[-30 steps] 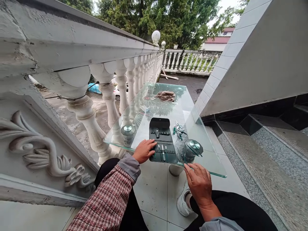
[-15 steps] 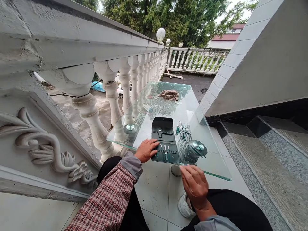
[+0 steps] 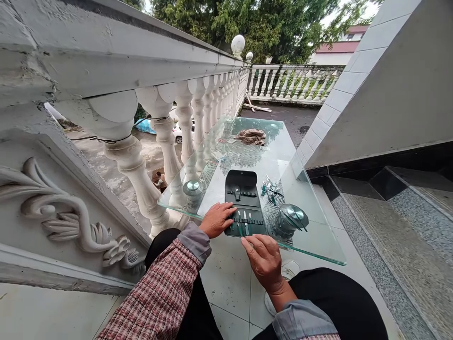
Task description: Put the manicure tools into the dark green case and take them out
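A black manicure case (image 3: 244,196) lies unfolded on the glass table (image 3: 318,236), with several slim metal tools (image 3: 246,218) in the loops of its near half. My left hand (image 3: 216,220) rests on the left edge of that half, fingers stretched out. At the case's near edge is my right hand (image 3: 264,260), its thumb and fingers pinched together. Whether a thin tool is between them is hidden. To the right of the case lies a small pile of scissors and green-and-silver tools (image 3: 272,189).
Thin dark tools (image 3: 293,218) lie over a round metal table support (image 3: 288,210) at the right. A brown cloth (image 3: 252,137) sits at the far end, with a small packet (image 3: 219,156) nearer. Balusters (image 3: 134,165) line the left; stone steps (image 3: 385,236) rise at the right.
My right hand has moved left and slightly up, to the near edge of the case. My left hand has stayed on the case. The view has shifted slightly.
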Tool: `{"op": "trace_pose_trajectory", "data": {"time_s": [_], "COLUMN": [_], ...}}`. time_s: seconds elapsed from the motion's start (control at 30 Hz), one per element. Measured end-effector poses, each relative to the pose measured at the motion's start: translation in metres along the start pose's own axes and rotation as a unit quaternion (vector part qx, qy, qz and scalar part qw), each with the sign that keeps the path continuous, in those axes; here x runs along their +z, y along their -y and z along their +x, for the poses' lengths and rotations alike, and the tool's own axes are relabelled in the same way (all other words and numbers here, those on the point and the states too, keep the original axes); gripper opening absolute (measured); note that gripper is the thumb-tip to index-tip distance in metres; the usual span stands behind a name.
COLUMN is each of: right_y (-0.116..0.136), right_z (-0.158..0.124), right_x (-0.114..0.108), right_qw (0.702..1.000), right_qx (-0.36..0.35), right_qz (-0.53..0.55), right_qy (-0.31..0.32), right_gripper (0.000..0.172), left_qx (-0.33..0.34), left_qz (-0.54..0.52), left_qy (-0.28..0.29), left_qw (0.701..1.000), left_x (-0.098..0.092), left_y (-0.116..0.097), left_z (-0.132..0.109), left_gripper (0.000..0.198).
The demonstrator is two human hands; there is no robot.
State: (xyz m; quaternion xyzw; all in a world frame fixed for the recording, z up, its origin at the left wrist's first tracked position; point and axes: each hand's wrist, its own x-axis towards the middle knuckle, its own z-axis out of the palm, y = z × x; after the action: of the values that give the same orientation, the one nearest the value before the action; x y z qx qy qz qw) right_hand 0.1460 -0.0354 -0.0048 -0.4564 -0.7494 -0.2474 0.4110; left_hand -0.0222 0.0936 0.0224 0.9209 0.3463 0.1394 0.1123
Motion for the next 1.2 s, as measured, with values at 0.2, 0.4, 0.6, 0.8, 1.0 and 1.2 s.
{"op": "trace_pose_trajectory", "data": {"time_s": [0.2,0.4,0.6,0.8,1.0,1.2], "right_y": [0.003,0.005,0.005,0.008,0.008,0.007], "right_z": [-0.003,-0.001,0.004,0.011,0.009,0.004], "right_x": [0.004,0.009,0.014,0.018,0.025,0.026], "right_qw": [1.000,0.999,0.995,0.990,0.990,0.986], "right_qx": [0.018,0.031,0.098,0.128,0.125,0.140], "right_qz": [-0.010,-0.012,0.022,0.030,-0.015,-0.042], "right_qy": [0.015,0.023,0.020,0.044,0.070,0.082], "right_gripper": [0.028,0.027,0.018,0.015,0.019,0.025], "left_qx": [0.000,0.000,-0.002,-0.004,-0.001,0.000], "left_qz": [-0.001,-0.001,-0.005,-0.005,-0.008,-0.008], "left_qy": [-0.001,0.001,0.002,-0.002,-0.002,0.000], "left_qw": [1.000,1.000,1.000,1.000,1.000,1.000], "left_x": [0.000,0.001,0.002,0.002,0.002,0.000], "left_y": [0.000,0.002,0.002,0.002,0.002,0.001], "left_z": [0.000,0.000,0.000,0.000,0.001,0.000], "left_gripper": [0.042,0.043,0.044,0.044,0.044,0.044]}}
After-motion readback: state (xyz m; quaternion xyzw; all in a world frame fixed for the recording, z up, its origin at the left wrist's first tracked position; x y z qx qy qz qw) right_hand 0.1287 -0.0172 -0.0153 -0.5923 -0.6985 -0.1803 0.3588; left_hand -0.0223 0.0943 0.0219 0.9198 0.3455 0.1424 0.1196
